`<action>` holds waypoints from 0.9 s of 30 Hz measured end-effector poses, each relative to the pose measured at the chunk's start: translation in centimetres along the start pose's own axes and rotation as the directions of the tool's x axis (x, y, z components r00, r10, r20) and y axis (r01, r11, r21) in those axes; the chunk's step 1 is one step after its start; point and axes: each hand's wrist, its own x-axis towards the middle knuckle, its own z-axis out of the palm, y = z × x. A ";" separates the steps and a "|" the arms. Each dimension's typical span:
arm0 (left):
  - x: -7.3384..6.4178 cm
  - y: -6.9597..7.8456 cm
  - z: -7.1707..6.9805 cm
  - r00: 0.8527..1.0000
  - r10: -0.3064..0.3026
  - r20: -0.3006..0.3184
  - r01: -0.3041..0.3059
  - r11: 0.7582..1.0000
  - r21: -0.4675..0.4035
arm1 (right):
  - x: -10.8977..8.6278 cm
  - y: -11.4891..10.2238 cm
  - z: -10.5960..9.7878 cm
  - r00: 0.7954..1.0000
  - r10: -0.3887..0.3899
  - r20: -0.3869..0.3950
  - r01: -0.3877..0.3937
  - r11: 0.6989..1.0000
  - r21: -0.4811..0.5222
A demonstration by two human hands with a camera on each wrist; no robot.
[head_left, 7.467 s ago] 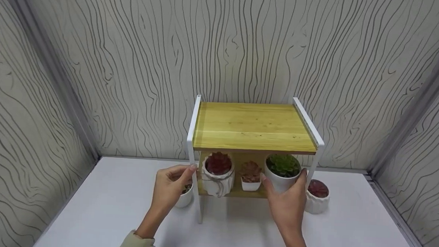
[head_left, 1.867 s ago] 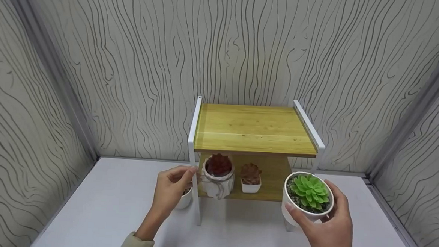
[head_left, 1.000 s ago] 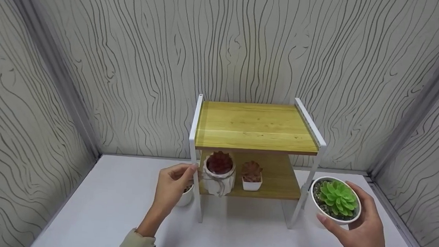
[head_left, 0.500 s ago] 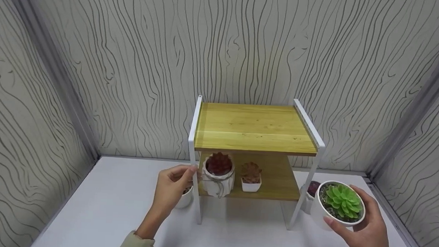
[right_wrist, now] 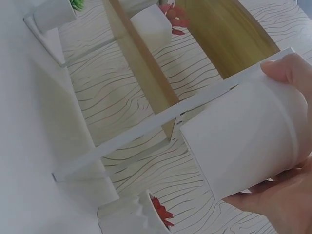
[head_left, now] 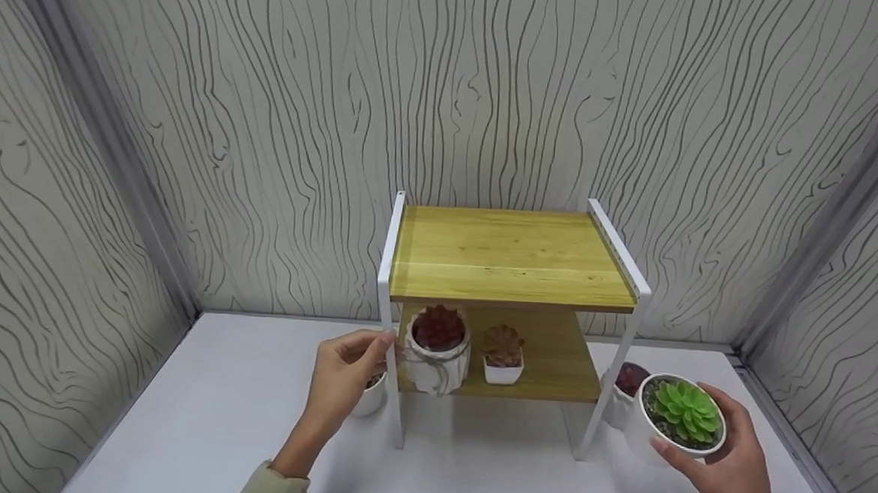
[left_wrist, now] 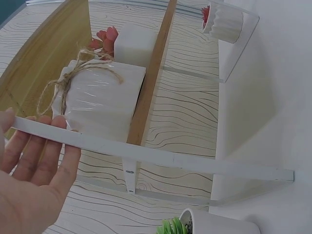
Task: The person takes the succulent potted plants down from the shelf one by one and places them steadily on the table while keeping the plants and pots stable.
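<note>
White desk [head_left: 205, 407] spans broadly left of wooden shelf [head_left: 514, 254]. Left hand [head_left: 346, 369]: thumb and fingers pinching its near-left post [head_left: 394, 406]. Right hand [head_left: 732, 465] grips tilted green-succulent pot [head_left: 680, 413], right of shelf; desk continues beyond, narrower, to right edge [head_left: 784, 439].

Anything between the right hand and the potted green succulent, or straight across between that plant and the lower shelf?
Nothing between the right hand and the potted green succulent: it is gripped directly. Straight across to the lower shelf, the white right front leg stands in the way.
</note>
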 end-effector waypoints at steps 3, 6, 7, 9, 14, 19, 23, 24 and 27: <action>0.0 0.0 0.0 1.000 -0.003 -0.002 0.003 1.000 0.006 | 0.4 0.6 0.1 0.996 0.080 0.025 -0.079 0.996 -0.041; 0.0 -0.1 0.0 1.000 -0.003 0.000 0.003 1.000 0.008 | 0.7 1.0 0.3 0.992 0.118 0.034 -0.115 0.991 -0.074; 0.0 -0.1 0.0 1.000 0.005 0.005 -0.005 1.000 0.009 | 0.8 1.3 0.3 0.992 0.119 0.036 -0.116 0.990 -0.078; 0.0 -0.2 -0.1 1.000 0.021 0.016 -0.021 1.000 0.008 | 0.9 1.7 0.4 0.992 0.121 0.036 -0.118 0.990 -0.081; 0.1 -0.3 -0.2 0.999 0.039 0.031 -0.039 0.999 0.001 | 1.3 2.9 0.7 0.987 0.153 0.045 -0.149 0.986 -0.073; 0.1 -0.3 -0.2 0.999 0.030 0.025 -0.030 1.000 0.007 | 1.7 3.9 0.9 0.978 0.195 0.073 -0.188 0.978 -0.090; 0.1 -0.2 -0.2 1.000 0.024 0.018 -0.024 1.000 0.004 | 2.0 4.8 1.0 0.972 0.216 0.093 -0.206 0.972 -0.112; 0.1 -0.2 -0.2 1.000 0.021 0.017 -0.021 1.000 0.004 | 2.1 5.1 1.0 0.970 0.221 0.101 -0.209 0.971 -0.114; 0.1 -0.2 -0.2 1.000 0.012 0.015 -0.012 1.000 0.008 | 2.3 5.8 1.1 0.963 0.237 0.124 -0.223 0.968 -0.114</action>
